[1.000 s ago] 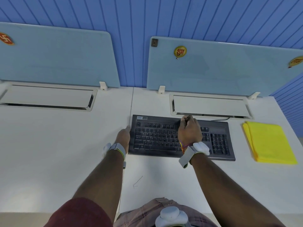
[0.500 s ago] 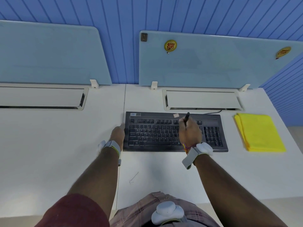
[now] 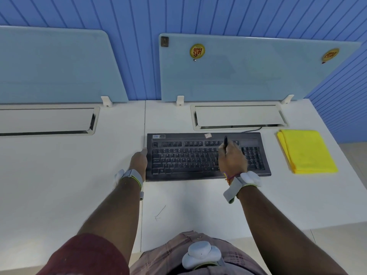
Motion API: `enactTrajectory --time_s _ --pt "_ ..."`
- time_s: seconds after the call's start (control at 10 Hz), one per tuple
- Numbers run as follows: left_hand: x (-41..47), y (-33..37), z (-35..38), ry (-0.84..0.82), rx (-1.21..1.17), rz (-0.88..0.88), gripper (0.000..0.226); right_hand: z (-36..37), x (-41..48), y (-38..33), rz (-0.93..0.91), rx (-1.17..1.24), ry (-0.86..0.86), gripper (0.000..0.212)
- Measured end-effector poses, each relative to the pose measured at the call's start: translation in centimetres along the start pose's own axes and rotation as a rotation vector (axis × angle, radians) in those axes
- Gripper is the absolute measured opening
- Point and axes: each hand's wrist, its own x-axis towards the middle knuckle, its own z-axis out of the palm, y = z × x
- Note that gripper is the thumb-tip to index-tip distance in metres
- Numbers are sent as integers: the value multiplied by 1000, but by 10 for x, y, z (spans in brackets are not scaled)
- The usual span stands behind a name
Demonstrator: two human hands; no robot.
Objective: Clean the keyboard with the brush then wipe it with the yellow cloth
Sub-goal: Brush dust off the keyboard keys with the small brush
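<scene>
A black keyboard point(image 3: 186, 155) lies flat on the white desk point(image 3: 79, 175). My right hand point(image 3: 232, 159) rests over the keys between the letter block and the number pad, closed around a thin black brush point(image 3: 225, 142) whose handle sticks up past my knuckles; its bristles are hidden under the hand. My left hand point(image 3: 140, 160) presses against the keyboard's left edge, fingers curled, holding the keyboard steady. A folded yellow cloth point(image 3: 306, 151) lies on the desk to the right of the keyboard, apart from both hands.
Two pale blue divider screens point(image 3: 248, 70) stand at the back of the desk. A cable-tray flap point(image 3: 238, 117) sits just behind the keyboard, another point(image 3: 45, 120) at the far left. The keyboard cable point(image 3: 252, 130) runs into the tray. The desk's right edge is beyond the cloth.
My right hand with the brush has slid rightward along the keyboard, from near the middle toward the number pad. My left hand has stayed at the keyboard's left edge. The camera view shifted slightly.
</scene>
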Motion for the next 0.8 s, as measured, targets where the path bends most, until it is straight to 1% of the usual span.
enactTrajectory --time_s 0.1,0.2,0.3,0.4,0.5,0.6,0.7,0.8 --pt "2 1 1 -17 -23 -1 89 -4 5 6 294 656 -161 14" --pt "-11 4 -2 -26 -46 -11 83 -14 11 11 397 581 38 14" --pt "-44 16 0 -14 -59 -26 74 -34 21 37 288 56 315 25" --pt "-46 17 0 -19 -57 -17 72 -40 31 47 355 209 329 22" --pt "-21 9 -2 -7 -70 -17 84 -35 42 42 543 957 124 16" --pt "-4 4 -4 -10 -95 -24 89 -32 44 38 558 983 13 19" --pt "-55 22 -2 -19 -105 -27 71 -31 43 44 443 363 293 25" --pt "-97 38 1 -28 -142 -39 63 -35 41 52 358 113 375 23"
